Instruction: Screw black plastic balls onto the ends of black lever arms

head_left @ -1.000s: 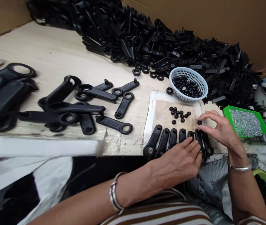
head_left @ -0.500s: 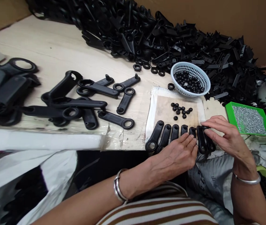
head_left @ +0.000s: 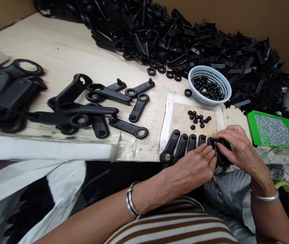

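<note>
Several black plastic crank arms (head_left: 170, 146), each with a ring at one end, lie side by side along the near table edge. My left hand (head_left: 194, 167) rests across the middle of this row with its fingers stretched out, covering parts of the arms. At the right end of the row, my right hand (head_left: 243, 152) pinches a black crank arm (head_left: 225, 145) between thumb and fingers. Its fingers partly hide that piece. Small round black beads (head_left: 196, 117) sit in a loose group on a white-edged cloth pad (head_left: 171, 112) beyond the row.
A pale blue basket (head_left: 228, 91) holds more black beads. To the right stands a green tray (head_left: 252, 130) of small metal pieces. Loose crank arms (head_left: 129, 128) lie at the left. A big heap of black parts (head_left: 159, 37) fills the back. White foam (head_left: 45, 147) lines the front edge.
My right hand has moved left and closed in on the end crank arm, which now sits tilted nearer its neighbour. My left hand stays on the row. The view has shifted slightly.
</note>
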Motion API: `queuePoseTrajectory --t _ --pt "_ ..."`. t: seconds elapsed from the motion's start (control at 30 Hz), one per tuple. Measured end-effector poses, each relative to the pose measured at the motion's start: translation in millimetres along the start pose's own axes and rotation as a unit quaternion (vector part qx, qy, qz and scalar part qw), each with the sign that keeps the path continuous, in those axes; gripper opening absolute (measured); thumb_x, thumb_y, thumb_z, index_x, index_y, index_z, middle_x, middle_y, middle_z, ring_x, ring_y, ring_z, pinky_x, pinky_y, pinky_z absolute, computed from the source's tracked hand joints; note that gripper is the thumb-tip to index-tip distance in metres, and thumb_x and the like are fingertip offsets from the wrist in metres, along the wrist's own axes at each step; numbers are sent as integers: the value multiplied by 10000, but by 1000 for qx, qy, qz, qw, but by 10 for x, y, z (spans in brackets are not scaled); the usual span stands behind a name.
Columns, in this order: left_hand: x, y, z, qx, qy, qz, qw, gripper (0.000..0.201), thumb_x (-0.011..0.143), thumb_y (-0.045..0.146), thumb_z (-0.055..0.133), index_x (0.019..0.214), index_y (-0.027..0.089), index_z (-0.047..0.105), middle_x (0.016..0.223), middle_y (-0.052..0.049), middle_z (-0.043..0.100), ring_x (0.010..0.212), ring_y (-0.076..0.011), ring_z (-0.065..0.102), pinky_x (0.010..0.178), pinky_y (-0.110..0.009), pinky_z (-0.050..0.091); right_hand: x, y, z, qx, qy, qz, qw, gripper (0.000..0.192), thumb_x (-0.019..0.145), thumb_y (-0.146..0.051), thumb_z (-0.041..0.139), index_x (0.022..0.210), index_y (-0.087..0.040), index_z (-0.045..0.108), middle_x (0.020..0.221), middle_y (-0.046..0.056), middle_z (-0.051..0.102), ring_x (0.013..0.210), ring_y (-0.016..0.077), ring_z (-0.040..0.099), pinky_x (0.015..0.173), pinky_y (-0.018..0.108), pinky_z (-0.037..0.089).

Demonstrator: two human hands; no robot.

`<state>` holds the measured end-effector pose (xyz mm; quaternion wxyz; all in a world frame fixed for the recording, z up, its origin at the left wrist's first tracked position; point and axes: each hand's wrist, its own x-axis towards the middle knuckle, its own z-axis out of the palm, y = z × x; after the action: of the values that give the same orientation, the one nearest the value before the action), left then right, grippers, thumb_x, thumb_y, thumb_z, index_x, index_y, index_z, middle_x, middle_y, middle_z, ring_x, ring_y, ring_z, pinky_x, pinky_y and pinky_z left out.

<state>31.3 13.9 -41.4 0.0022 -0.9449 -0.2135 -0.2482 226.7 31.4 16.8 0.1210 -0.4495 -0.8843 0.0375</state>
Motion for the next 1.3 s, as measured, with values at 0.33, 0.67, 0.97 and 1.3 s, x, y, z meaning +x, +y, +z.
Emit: queuePoseTrajectory --t 0.33,0.67,0.97,1.3 --pt "0 -15 -20 -19 20 -1 1000 210 873 134 593 1058 55 653 1140 -143 709 1079 -236 673 1039 -346 454 23 26 34 -14 -4 -30 999 196 911 -141 556 1089 -198 615 982 77 684 956 226 516 885 429 456" --pt "3 -15 -32 -37 1 -6 999 212 892 137 561 1068 61 651 1150 -149 699 1124 -251 650 1044 -368 454 94 -36 74 15 -34 -60 997 199 928 -138 509 1056 -196 650 1010 97 642 1035 231 505 835 372 521" --pt "-2 -20 -29 -40 1 -5 999 237 877 156 608 1087 60 661 1143 -127 710 1094 -233 665 1033 -343 456 0 87 115 22 75 -54 995 265 845 -90 649 1082 -204 619 931 39 715 889 187 572 1031 519 445" --pt "-2 -20 -21 -40 -10 -7 999 198 900 154 571 1063 79 655 1160 -132 701 1106 -227 659 1048 -351 447 62 15 63 -10 24 -72 997 209 891 -93 554 1069 -175 628 938 92 688 951 227 536 901 453 514"
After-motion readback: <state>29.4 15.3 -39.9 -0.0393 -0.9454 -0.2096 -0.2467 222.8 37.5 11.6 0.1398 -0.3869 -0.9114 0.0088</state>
